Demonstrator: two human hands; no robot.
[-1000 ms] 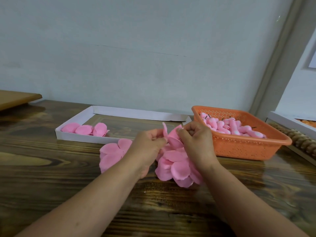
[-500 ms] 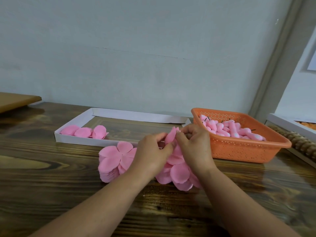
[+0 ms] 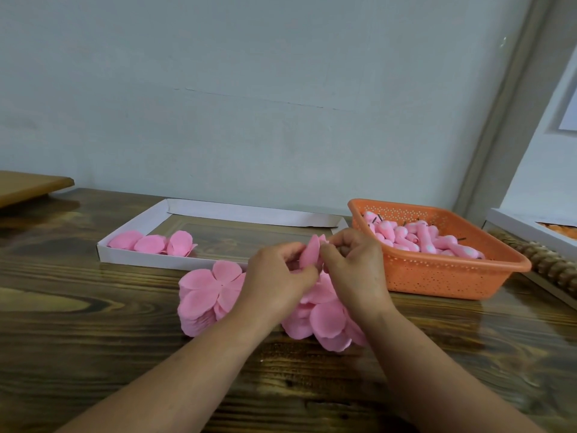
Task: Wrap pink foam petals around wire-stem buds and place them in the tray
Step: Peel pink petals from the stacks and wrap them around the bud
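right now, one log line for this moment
step: wrapping | left hand: pinches petal | right hand: pinches petal | white tray: three finished pieces

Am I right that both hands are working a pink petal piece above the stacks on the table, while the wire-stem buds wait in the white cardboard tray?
Not quite: the head view shows the wire-stem buds piled in the orange basket. The white cardboard tray holds only a few finished pink pieces. Otherwise yes: left hand and right hand pinch a pink petal piece above the stacks.
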